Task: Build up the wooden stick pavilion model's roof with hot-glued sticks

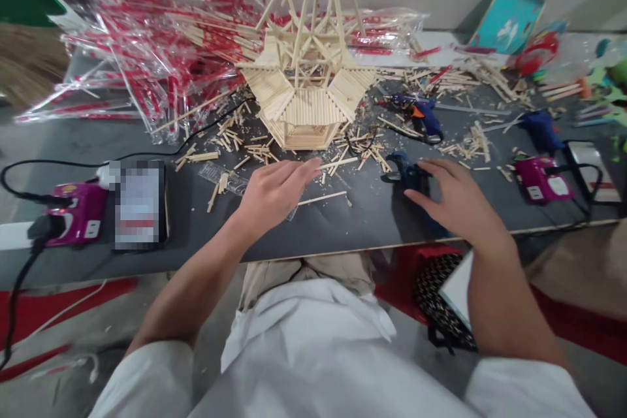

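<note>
My left hand is over the table's front middle, fingers together, with a thin wooden stick reaching right from its fingertips. Another stick lies on the table just below that hand. My right hand has its thumb and fingers apart beside a dark blue hand tool; its exact kind is not clear. Beyond both hands stands a model building of wooden sticks, with slanted roof panels and tall poles rising from its top.
Stick offcuts litter the table. Plastic-wrapped sticks pile up at the back left. A blue glue gun lies right of the model. Purple power adapters and phones with cables lie at both sides. A teal box leans behind.
</note>
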Available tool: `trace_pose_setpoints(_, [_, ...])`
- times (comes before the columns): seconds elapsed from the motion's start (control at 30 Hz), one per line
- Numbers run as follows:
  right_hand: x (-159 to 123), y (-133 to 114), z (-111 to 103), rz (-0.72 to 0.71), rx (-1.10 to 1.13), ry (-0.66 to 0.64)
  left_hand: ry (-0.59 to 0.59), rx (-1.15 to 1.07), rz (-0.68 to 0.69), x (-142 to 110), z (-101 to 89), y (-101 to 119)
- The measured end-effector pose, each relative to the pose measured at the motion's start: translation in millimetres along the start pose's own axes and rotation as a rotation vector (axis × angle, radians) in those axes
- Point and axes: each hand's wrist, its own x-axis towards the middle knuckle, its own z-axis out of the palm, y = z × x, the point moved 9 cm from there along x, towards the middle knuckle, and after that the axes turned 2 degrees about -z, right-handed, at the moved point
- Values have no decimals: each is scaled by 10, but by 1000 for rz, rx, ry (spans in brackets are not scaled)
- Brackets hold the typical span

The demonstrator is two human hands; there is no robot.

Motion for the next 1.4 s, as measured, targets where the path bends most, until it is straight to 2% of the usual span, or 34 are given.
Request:
trace_pose_setpoints(0.1, [99, -516, -204, 6, 301, 207, -3, -10, 6, 1, 3, 15])
trace_pose_setpoints(0.2, [245, -1038, -214, -44, 682, 264, -24, 12, -1, -11, 30, -2])
trace_pose_setpoints(0.3, [394, -1425, -177, -101, 763, 304, -51, 45, -7, -30, 57, -27])
trace_pose_setpoints(0.4, [471, -1644, -189, -166, 684, 408, -80, 61, 1, -54, 72, -30])
trace_pose_setpoints(0.5, [483, -1731, -190, -190, 608, 491, -121, 64, -11, -78, 80, -35])
trace_pose_setpoints(0.67, [474, -1752, -150, -166, 591, 520, -171, 81, -22, -109, 95, -35])
trace_pose_setpoints(0.8, [480, -1760, -116, -144, 617, 513, -172, 105, -16, -106, 96, -34])
trace_pose_setpoints(0.97, [473, -1797, -145, -170, 575, 574, -144, 162, 28, -68, 63, 9])
trace_pose_setpoints(1.17, [523, -1790, -127, -196, 573, 535, -133, 222, 41, -52, 41, 15])
trace_pose_setpoints(1.4, [626, -1733, -19, -191, 625, 496, -191, 228, 22, -69, 120, -57])
